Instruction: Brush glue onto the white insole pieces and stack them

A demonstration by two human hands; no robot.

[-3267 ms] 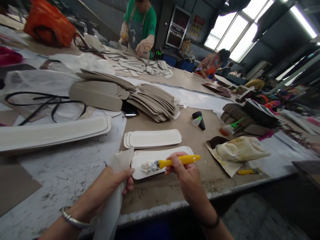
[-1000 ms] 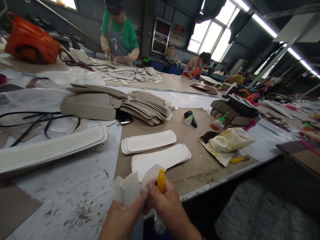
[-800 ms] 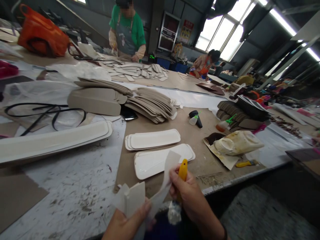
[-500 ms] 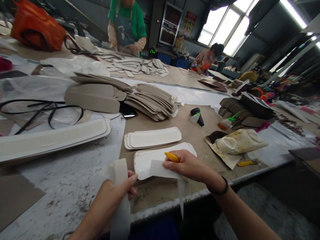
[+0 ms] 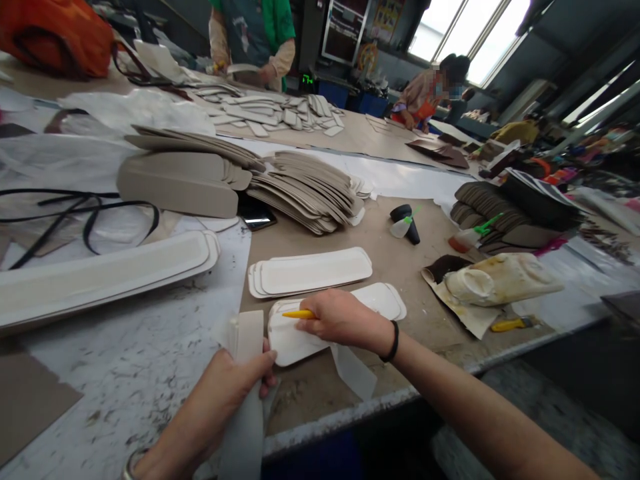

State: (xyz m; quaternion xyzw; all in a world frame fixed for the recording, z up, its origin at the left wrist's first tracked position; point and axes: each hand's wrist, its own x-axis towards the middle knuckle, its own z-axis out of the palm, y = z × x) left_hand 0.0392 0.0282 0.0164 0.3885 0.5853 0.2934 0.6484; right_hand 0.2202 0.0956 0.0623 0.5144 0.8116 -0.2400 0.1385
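Note:
My left hand (image 5: 235, 383) is closed round a bundle of long white strips (image 5: 249, 340) that hangs past the table's front edge. Its fingertips meet the left end of the near stack of white rounded panels (image 5: 295, 347). Above that stack, my right hand (image 5: 345, 321) grips a yellow tool with a tapered end (image 5: 299, 314), pointing left; the rest of the tool is hidden. A loose whitish strip (image 5: 356, 373) hangs below my right wrist; whether the fingers pinch it is hidden. Just behind lies another stack of white panels (image 5: 316, 272).
Grey-brown panel piles (image 5: 305, 193) stand behind, beside a phone (image 5: 257, 219). Long white panels (image 5: 105, 280) lie left. To the right are a stained plastic bottle (image 5: 520, 277), a yellow-handled tool (image 5: 510, 325) and a small green-tipped bottle (image 5: 470, 237). Co-workers (image 5: 253, 40) stand across the table.
My right hand has moved left over the near panel stack with the yellow tool. The whitish strip near it now hangs below the wrist. My left hand has barely moved.

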